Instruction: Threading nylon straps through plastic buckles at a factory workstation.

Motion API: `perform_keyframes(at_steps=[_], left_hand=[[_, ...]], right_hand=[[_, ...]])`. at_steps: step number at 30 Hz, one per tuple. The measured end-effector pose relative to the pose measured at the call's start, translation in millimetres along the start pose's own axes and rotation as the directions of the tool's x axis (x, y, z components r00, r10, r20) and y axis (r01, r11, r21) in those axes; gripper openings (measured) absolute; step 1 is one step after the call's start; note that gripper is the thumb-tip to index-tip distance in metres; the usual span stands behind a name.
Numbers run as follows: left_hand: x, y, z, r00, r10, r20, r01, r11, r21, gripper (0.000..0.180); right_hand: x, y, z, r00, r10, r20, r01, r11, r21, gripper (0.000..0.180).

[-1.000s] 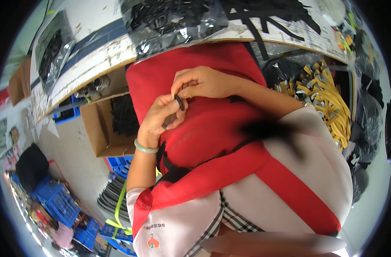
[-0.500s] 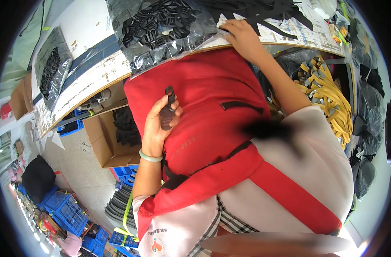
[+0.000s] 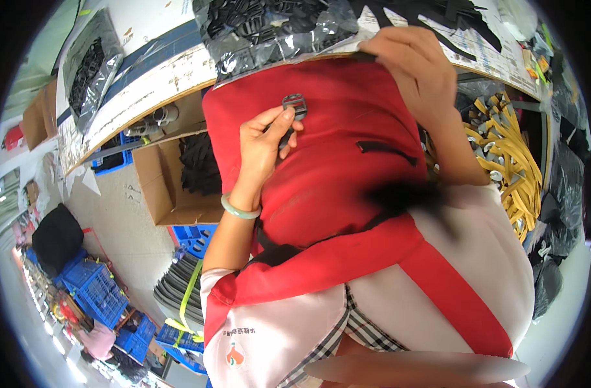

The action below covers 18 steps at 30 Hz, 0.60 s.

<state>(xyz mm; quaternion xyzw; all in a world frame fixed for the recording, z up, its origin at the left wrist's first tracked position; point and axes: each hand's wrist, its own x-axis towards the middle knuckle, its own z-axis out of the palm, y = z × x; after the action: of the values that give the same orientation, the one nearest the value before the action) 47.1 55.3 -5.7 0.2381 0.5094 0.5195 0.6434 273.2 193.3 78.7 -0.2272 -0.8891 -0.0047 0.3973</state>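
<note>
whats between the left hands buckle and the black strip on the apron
Only red apron lies between buckle and black strip in the head view.

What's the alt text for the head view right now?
The person's left hand holds a black buckle in front of a red apron, while the blurred right hand is at the front edge of the worktable, near black straps. A clear bag of small black parts lies there.
</note>
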Motion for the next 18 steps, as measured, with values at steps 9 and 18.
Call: perform_keyframes(at_steps=[9, 18], left_hand=[[-13, 9, 5, 0.971, 0.236, -0.042, -0.234, 0.971, 0.045, 0.019], [-2, 0, 0, 0.736, 0.677, 0.013, -0.569, 0.609, 0.553, 0.017]], right_hand=[[-3, -70, 49, 0.524, 0.35, 0.776, -0.851, 0.185, 0.492, 0.018], [-9, -76, 73, 0.275, 0.364, 0.89, -0.831, -0.375, 0.411, 0.022]])
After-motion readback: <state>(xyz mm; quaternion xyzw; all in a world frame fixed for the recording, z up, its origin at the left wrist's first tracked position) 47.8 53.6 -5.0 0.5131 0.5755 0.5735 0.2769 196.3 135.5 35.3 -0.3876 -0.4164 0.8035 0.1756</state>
